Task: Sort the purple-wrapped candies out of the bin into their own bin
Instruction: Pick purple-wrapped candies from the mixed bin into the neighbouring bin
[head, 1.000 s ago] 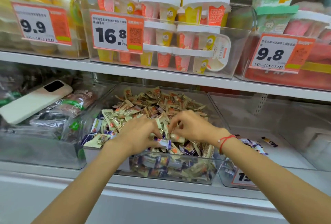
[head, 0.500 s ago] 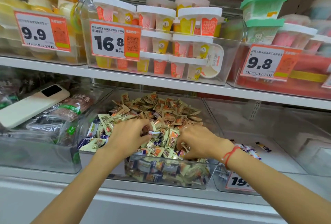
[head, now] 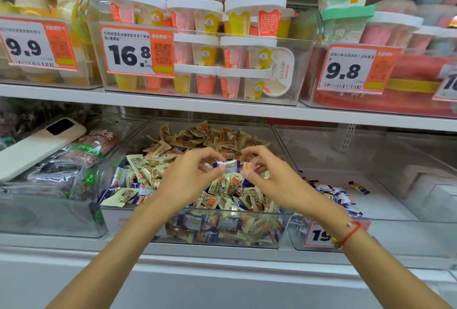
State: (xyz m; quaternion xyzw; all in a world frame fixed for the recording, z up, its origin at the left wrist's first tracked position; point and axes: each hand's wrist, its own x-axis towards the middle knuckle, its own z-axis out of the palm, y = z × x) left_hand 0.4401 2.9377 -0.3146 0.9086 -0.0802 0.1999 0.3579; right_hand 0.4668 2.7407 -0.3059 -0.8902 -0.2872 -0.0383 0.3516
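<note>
A clear bin (head: pixel 222 243) on the lower shelf holds a heap of cream-and-orange wrapped candies (head: pixel 205 140) mixed with purple-wrapped ones (head: pixel 108 193). Both hands are raised just above the heap. My left hand (head: pixel 188 180) pinches one end of a purple-wrapped candy (head: pixel 226 164). My right hand (head: pixel 267 180) pinches a small wrapped candy (head: pixel 249 165) right beside it; whether it also touches the purple one I cannot tell. The clear bin to the right (head: pixel 395 217) holds a small pile of purple-wrapped candies (head: pixel 338 197) at its front left.
A white phone (head: pixel 37 145) lies on snack packets in the left bin (head: pixel 49 217). The upper shelf (head: pixel 222 107) hangs close above, loaded with pudding cups and price tags. A lone dark candy (head: pixel 358 187) lies in the right bin.
Both hands have lifted out of the candy heap and come together, and a purple-wrapped candy is now held up between them. The camera has also moved closer.
</note>
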